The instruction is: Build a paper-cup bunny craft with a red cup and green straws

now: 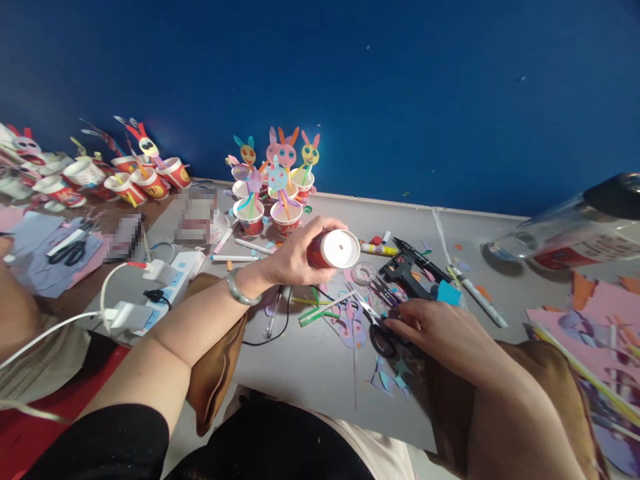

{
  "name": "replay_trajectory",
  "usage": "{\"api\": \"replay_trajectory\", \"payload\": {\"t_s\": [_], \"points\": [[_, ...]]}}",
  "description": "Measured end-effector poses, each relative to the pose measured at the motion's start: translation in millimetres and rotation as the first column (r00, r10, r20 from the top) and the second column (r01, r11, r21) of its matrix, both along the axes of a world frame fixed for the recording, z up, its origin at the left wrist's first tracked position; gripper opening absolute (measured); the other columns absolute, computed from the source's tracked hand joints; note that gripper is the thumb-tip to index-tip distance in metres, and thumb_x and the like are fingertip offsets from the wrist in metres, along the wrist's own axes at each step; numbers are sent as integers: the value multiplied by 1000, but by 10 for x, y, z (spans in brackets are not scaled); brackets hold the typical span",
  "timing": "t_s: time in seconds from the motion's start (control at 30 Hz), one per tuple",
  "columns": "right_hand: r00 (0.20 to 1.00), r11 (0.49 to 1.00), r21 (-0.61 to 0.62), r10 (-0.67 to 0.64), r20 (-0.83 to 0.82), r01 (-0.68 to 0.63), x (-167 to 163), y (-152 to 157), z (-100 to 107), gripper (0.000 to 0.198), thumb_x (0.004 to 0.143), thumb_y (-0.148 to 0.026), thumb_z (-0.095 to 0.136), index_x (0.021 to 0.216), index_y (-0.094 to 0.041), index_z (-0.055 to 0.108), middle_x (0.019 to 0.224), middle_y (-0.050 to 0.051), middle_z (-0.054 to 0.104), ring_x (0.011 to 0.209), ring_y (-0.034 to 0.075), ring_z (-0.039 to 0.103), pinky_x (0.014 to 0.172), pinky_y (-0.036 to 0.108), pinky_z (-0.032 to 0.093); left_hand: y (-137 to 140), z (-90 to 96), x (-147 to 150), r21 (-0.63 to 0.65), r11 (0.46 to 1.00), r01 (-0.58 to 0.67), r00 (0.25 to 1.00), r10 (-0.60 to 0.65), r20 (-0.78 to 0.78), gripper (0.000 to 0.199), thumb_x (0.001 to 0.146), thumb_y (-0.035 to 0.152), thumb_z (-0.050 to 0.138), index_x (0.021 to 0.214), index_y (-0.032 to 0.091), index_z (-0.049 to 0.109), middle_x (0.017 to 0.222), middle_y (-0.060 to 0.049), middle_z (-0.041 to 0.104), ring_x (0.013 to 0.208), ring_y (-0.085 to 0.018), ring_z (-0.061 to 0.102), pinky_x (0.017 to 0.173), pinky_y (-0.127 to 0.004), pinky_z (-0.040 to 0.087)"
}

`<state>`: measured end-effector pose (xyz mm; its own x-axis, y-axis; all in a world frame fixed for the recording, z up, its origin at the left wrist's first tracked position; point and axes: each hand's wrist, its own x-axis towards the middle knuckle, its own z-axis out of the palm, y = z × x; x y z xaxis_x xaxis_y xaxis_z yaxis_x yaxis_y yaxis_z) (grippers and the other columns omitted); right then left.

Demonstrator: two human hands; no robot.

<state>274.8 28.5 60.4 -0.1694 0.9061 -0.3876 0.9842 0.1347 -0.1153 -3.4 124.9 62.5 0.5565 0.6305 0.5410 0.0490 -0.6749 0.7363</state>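
Observation:
My left hand point(297, 252) is wrapped round a red paper cup point(316, 255), held above the table. The cup's white round end point(341, 249) faces me, with a small dark spot at its middle. Low over the clutter on the right, my right hand point(430, 327) has its fingers closed at the black-handled scissors point(382, 341), whose blades point up and left. Beside those fingers lie a black glue gun point(407, 275), a roll of clear tape point(363, 273) and cut paper scraps point(353, 325).
Paper cups with bunny-faced figures point(287, 217) stand by the blue wall. More decorated cups point(150, 183) are at far left. A power strip point(173, 287) with plugs and cables lies left. A large clear bottle point(565, 230) and pink paper point(597, 320) are right.

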Motion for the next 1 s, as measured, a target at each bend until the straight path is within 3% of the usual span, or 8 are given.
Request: {"api": "replay_trajectory", "payload": {"t_s": [0.2,0.47,0.6,0.7,0.77,0.87,1.0], "points": [[982,973,195,-148,121,122,-23,93,-94,29,91,-49,55,88,-21,63,84,8,71,71,24,61,57,30,26,-5,-14,8,48,998,35,999,-36,15,61,69,18,71,126,21,50,121,-11,65,114,-26,64,98,-42,53],[980,991,134,-30,197,3,-94,183,-217,15,90,-24,48,96,-17,61,83,12,72,67,25,65,57,32,26,-29,47,-4,24,986,165,986,-165,-17,62,69,19,73,127,24,52,124,-11,66,117,-29,64,101,-44,52],[994,954,281,-111,-8,109,-90,173,-188,21,97,-31,38,92,-20,55,64,7,64,54,23,58,53,31,25,-31,89,-11,-55,980,189,979,-193,-67,59,67,25,74,123,23,54,122,-11,66,112,-28,65,99,-44,53],[946,850,460,-123,-300,256,-99,121,-142,25,100,-38,35,95,-22,54,65,6,63,56,23,59,53,31,33,-17,58,0,-70,986,154,983,-160,-94,60,66,26,75,122,23,54,121,-11,67,109,-28,65,97,-42,53],[902,780,544,-59,-427,309,-116,64,-103,29,101,-43,36,98,-22,56,73,7,67,63,23,64,57,31,39,-5,14,12,-54,990,129,985,-134,-110,62,65,25,75,123,23,54,122,-11,67,110,-28,65,97,-42,53],[882,774,582,69,-466,247,-152,-24,-56,35,102,-47,35,98,-23,60,80,8,70,69,23,67,61,31,44,-3,-43,32,-23,991,133,982,-135,-130,64,65,24,76,125,22,54,122,-12,67,109,-28,66,97,-43,53],[897,771,615,140,-420,167,-223,-93,-55,37,101,-49,40,98,-22,65,82,8,71,73,21,69,63,29,46,-40,-49,55,-24,981,194,970,-195,-143,64,67,23,76,126,21,53,121,-12,67,107,-27,67,96,-40,53]]}}
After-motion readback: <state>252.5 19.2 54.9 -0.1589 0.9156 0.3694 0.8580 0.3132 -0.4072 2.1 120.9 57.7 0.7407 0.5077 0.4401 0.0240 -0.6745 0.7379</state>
